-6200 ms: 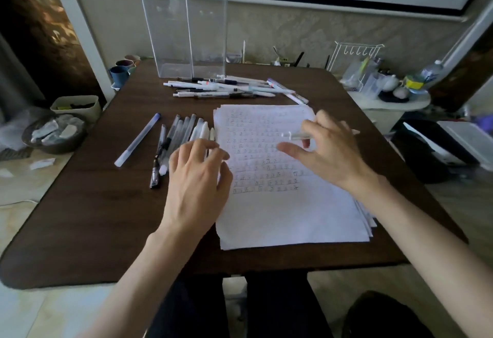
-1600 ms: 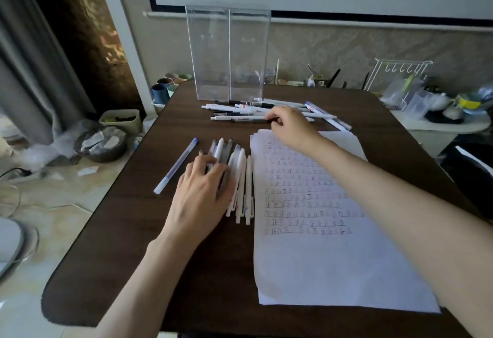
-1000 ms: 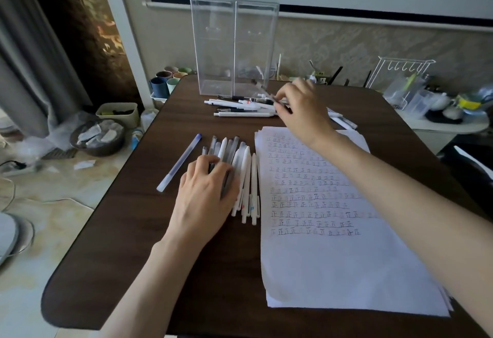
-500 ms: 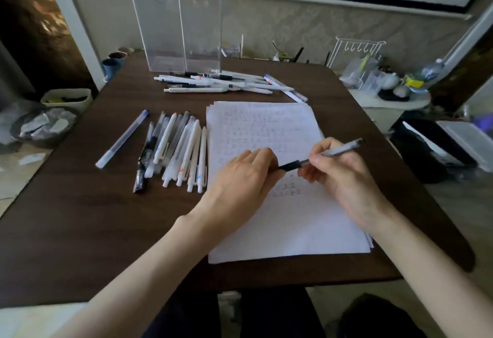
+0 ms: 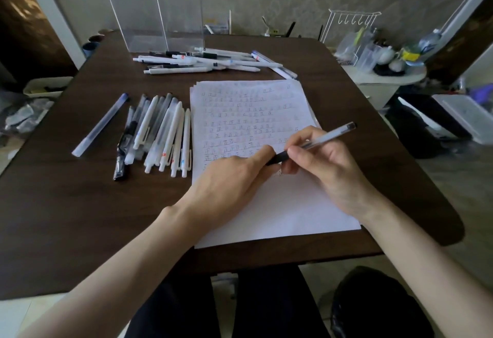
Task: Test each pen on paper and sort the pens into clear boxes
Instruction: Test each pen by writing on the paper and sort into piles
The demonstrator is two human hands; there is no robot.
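My right hand [image 5: 328,167] grips a clear pen [image 5: 324,137] with a black grip, held slanted over the written sheet of paper [image 5: 280,204]. My left hand [image 5: 229,180] lies on the paper, and its fingertips close on the pen's black lower end, so the tip is hidden. A row of white and clear pens [image 5: 160,132] lies left of the paper. One blue-capped pen [image 5: 100,125] lies apart, further left. Another pile of pens [image 5: 208,62] lies beyond the paper, in front of two tall clear boxes [image 5: 160,4].
All of this sits on a dark wooden table [image 5: 80,204]. Off its right side stands a small white side table [image 5: 384,76] with a wire rack and bottles. Cups and a tray are on the floor at the left.
My right hand took a clear pen from the far pile and brought it down over the paper. My left hand left the pen row and now meets the pen's lower end.
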